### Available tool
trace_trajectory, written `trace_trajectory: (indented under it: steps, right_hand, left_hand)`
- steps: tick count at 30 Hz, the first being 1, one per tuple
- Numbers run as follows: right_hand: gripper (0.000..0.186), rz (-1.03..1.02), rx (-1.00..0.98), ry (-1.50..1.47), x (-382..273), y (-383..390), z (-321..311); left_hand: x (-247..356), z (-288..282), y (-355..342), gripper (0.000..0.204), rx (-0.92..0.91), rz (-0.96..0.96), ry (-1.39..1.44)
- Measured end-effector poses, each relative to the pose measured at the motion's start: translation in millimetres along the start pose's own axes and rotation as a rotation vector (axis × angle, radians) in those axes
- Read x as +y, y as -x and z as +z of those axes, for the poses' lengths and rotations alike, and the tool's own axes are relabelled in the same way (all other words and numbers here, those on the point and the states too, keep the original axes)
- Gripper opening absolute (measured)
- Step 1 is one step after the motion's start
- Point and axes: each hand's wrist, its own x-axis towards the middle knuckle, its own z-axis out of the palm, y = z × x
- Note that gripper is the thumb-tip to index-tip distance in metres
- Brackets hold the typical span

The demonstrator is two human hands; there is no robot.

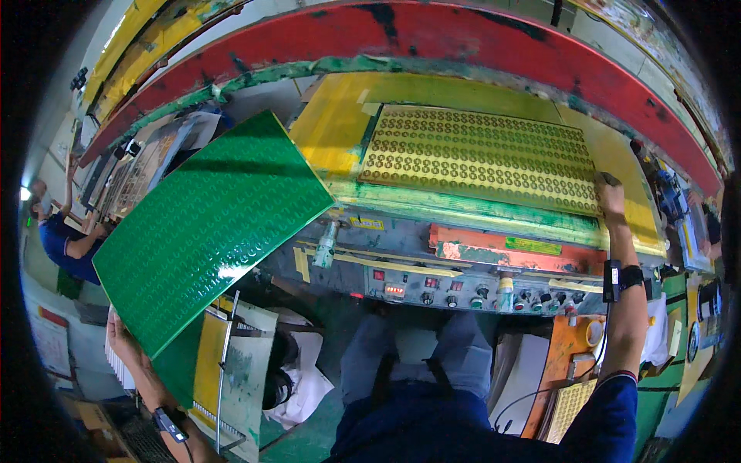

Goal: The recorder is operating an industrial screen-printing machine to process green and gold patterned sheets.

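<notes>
At the left, my left hand point(127, 339) grips the lower corner of a glossy green circuit board panel point(212, 224) covered with rows of small round marks. The panel is tilted and held up off the machine. My right hand point(611, 197) is closed at the right edge of a copper-patterned panel point(478, 154). That one lies on the yellow machine bed point(328, 147), with rows of ring-shaped marks across it. A dark patch shows at the right hand's fingers; I cannot make out what it is.
A red, paint-smeared beam point(463, 38) spans above the bed. Knobs and buttons line the front control panel point(440, 297), below an orange bar point(494, 247). Lower left stands a rack point(224, 363); lower right, an orange surface point(559, 363) with stacked boards point(571, 405). Another person point(65, 239) stands far left.
</notes>
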Motion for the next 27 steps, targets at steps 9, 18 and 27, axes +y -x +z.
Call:
trace_trajectory:
  steps: [9,18,27]
  right_hand:
    - [0.023,-0.033,-0.106,0.006,32.7,-31.7,-0.3]
    - [0.029,0.0,-0.245,0.155,31.7,-41.2,-2.6]
    - [0.027,-0.116,-0.233,0.093,51.0,-50.0,7.4]
  left_hand:
    - [-3.6,2.5,-0.4,0.026,0.034,0.006,-0.027]
    - [-1.5,8.1,4.7,0.024,0.042,0.024,-0.041]
    - [-2.4,-5.5,5.4,0.023,-0.028,0.0,-0.015]
